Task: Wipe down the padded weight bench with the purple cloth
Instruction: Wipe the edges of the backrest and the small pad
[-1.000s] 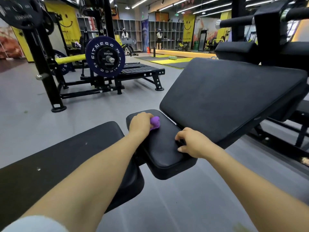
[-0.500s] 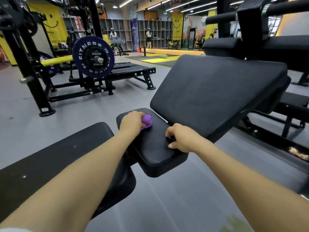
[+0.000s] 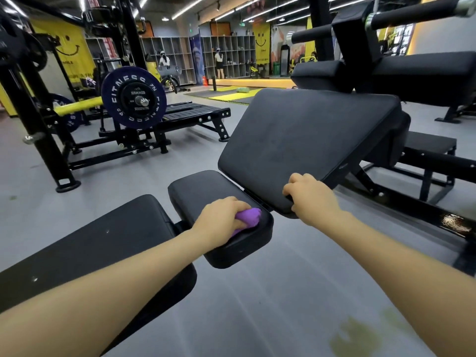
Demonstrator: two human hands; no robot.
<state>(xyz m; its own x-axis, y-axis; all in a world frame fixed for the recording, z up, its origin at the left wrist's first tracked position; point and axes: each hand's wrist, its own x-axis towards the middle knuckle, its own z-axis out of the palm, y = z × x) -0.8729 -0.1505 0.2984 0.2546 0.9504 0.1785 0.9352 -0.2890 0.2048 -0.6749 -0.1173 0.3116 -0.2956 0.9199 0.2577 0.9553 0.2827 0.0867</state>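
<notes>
Purple cloth [image 3: 248,217] lies bunched on the small seat pad [image 3: 206,191], pinched in the left hand [image 3: 219,220] grip. Right hand [image 3: 309,195] curls round the sloped back pad [image 3: 309,135] edge. Wiping seems underway; most padding likely remains.

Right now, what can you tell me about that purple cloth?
The purple cloth is a small, soft-looking rag, bunched into a wad, not spread flat. The left hand grips it and holds it down on the small black seat pad of the bench, near the pad's right edge. Most of it is hidden under the fingers; only a crumpled lump shows. The right hand does not touch it.
</notes>
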